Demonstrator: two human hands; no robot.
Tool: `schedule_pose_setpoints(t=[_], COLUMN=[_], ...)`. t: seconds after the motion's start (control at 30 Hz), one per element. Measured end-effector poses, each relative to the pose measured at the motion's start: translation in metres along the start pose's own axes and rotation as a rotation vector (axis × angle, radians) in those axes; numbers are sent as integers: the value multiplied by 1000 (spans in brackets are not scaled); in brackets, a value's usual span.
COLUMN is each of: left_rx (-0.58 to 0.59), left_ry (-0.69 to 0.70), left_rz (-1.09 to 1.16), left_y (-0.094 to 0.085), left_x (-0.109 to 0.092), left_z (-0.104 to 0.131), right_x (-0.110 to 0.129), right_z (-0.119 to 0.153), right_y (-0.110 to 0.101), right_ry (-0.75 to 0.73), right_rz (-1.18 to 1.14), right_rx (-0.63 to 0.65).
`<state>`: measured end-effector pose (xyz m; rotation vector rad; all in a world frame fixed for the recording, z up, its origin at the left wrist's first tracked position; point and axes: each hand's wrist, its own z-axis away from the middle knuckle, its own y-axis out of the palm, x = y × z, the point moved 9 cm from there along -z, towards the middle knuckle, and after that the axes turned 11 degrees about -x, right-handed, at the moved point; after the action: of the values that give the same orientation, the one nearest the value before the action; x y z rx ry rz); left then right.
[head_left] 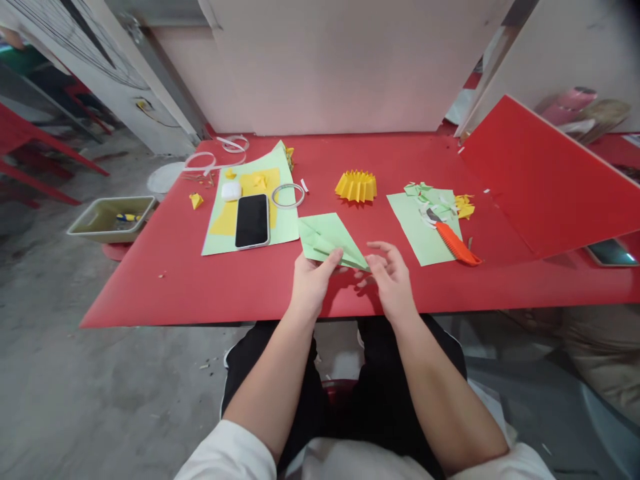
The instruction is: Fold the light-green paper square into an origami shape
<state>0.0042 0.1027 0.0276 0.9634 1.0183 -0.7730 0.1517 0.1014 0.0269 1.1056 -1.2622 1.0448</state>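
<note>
Green folded paper [333, 239], between left hand [313, 277] fingers

The left hand's [311, 283] fingers are partly hidden under the green paper [327, 233]. The red board [545, 180] partly covers a dark device [613, 253]; the pink object [573, 103] is blurred. The left edge crops the red furniture [27, 141].

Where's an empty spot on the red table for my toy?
Behind the yellow pleated paper, up to the pale wall, the red table is bare. The near left corner, left of the phone, has just a crumb. Crowded: around the phone, around the orange knife, and where the left hand holds folded green paper.
</note>
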Motion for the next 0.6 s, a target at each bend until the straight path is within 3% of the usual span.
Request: schedule_pose_setpoints(t=[0.1,0.33,0.6], left_rx=[57,46,-131], left_ry=[6,51,123], left_rz=[-129,-98,-114], left_y=[2,4,-13], left_x=[1,-3,-8], left_z=[0,0,-5], right_x=[-19,-16,-16], right_z=[1,6,15], right_y=[9,16,25], right_ry=[247,261,371], right_rz=[-124,-144,-115], right_rx=[143,222,332])
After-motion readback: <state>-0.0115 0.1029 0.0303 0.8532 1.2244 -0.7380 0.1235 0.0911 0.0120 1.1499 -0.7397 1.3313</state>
